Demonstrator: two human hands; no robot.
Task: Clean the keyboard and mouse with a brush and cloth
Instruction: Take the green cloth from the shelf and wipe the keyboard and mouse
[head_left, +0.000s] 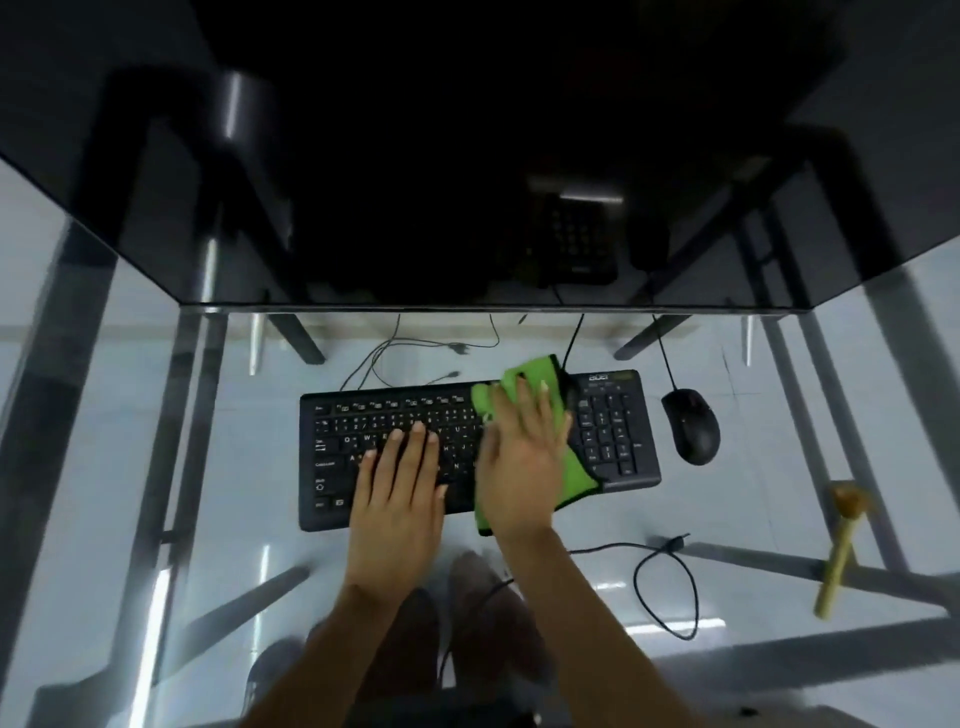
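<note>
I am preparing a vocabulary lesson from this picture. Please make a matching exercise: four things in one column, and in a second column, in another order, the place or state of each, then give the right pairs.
Things:
1. green cloth
2. mouse
3. brush
4. left hand

Places or states:
A. lies alone near the right edge of the glass table
B. rests flat on the letter keys of the keyboard
C. pressed on the keyboard under the right hand
D. sits just right of the number pad

Pairs: 1-C, 2-D, 3-A, 4-B
</note>
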